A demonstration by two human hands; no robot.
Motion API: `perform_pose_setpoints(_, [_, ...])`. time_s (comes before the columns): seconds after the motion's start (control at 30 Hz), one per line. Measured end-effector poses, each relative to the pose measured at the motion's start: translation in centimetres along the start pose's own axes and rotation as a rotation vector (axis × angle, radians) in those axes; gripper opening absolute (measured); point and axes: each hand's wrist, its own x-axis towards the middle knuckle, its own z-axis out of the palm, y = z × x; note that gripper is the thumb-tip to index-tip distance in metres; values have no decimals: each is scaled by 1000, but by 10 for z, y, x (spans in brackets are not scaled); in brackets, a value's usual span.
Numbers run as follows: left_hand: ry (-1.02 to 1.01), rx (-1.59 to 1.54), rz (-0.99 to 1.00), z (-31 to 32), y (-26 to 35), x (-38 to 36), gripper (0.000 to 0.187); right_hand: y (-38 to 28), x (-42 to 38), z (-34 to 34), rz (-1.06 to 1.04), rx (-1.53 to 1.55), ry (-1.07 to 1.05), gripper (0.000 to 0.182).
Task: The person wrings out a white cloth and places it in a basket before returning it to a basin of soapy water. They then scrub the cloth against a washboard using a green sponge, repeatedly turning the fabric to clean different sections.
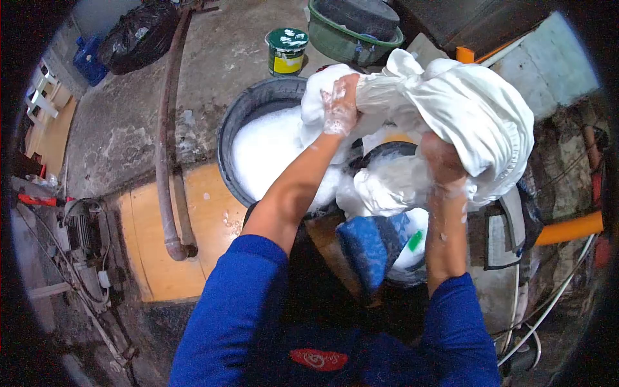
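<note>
My left hand [340, 106], wet with suds, is closed round a bunched end of a white cloth [480, 109] above a dark basin [227, 129]. White foam [267, 148] fills that basin. Under the cloth's broad fold is my right hand [445, 161], which grips the fabric; its fingers are partly covered and smeared by motion. More white fabric [393, 187] hangs between my arms, over a second dark tub [409, 277]. A blue patterned cloth [364, 248] drapes over that tub's near side, beside white suds and a small green patch.
Beyond the basins stand a green-lidded bucket [287, 51] and a green tub [329, 35]. A rusty pipe [166, 129] runs along the floor by a wooden board [148, 238]. To the right is an orange pipe [570, 229]; at left, a motor [82, 229] with cables.
</note>
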Motion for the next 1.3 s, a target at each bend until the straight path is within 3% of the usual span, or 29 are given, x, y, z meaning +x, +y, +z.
perform_pose_setpoints(0.07, [-113,-88,-60,-3,-4,4,66,-5,-3,-14,13,-2,1,39])
perform_pose_setpoints(0.1, [68,-231,50,14,-16,5,55,-8,-6,-22,24,-8,-3,39])
perform_pose_setpoints(0.2, [63,-597,-279,34,-32,20,38,-14,-20,-39,68,-11,-16,39])
perform_pose_setpoints(0.23, [-67,-710,-523,2,-8,24,29,-17,-28,-46,83,-15,-19,39])
perform_pose_setpoints(0.33, [98,20,-185,23,-35,24,29,-22,-45,-65,117,-28,-27,39])
perform_pose_setpoints(0.37, [212,-284,-277,34,-39,24,29,-23,-47,-71,128,-28,-28,39])
perform_pose_setpoints(0.47, [193,-101,-112,48,-53,27,28,-24,-51,-84,144,-40,-26,39])
perform_pose_setpoints(0.5, [165,-491,-370,43,-44,29,27,-25,-55,-88,156,-46,-31,39])
perform_pose_setpoints(0.6, [14,-425,-341,0,-12,31,25,-26,-55,-103,171,-57,-26,39])
perform_pose_setpoints(0.63, [136,-947,-533,7,-15,34,23,-28,-61,-106,182,-56,-25,39])
perform_pose_setpoints(0.73, [228,-149,-146,29,-45,35,20,-27,-60,-115,187,-68,-27,40])
perform_pose_setpoints(0.9, [191,220,-175,9,-31,28,23,-26,-58,-132,200,-70,-17,40])
perform_pose_setpoints(1.17, [165,-21,-219,5,-40,33,17,-29,-63,-169,229,-105,6,40])
perform_pose_setpoints(1.3, [171,-39,-138,19,-61,33,25,-32,-68,-198,263,-147,25,40])
